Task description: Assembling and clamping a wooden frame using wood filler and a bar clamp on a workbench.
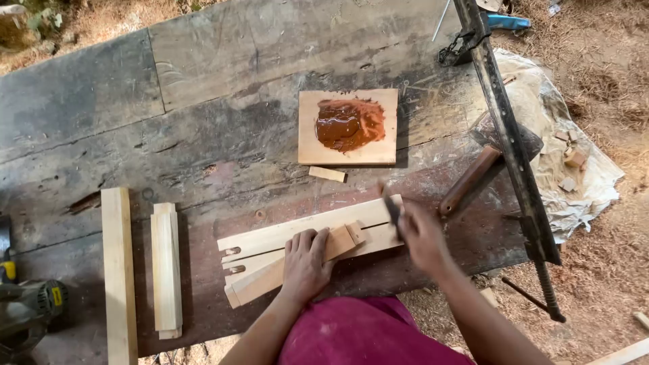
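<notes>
— So, what have your hands got?

— My left hand [305,260] lies flat, fingers spread, pressing the slanted wooden piece [291,267] down onto the two long boards [304,230] in the lower middle of the frame. Nothing is pinched there; the palm just pins. My right hand [422,233] has its grip closed around a small dark tool [391,205], blurred, so I cannot tell exactly what kind it is. Its tip sits at the right end of the boards.

— And around that?

— Just right of my right hand lies a hammer with a brown handle [470,179], and beyond it a long metal bar clamp [514,145] runs down the right side of the frame. Above the boards sits a square board holding a puddle of brown glue [348,125], with a small wood block [327,174] just below it. Two loose lengths of timber [142,270] lie at lower left on the table [203,88].

— Any advice for the work?

— I judge the left palm should bear down firmly so the pieces don't slide, and the right hand should make short, controlled strokes, staying on the board's end.
</notes>
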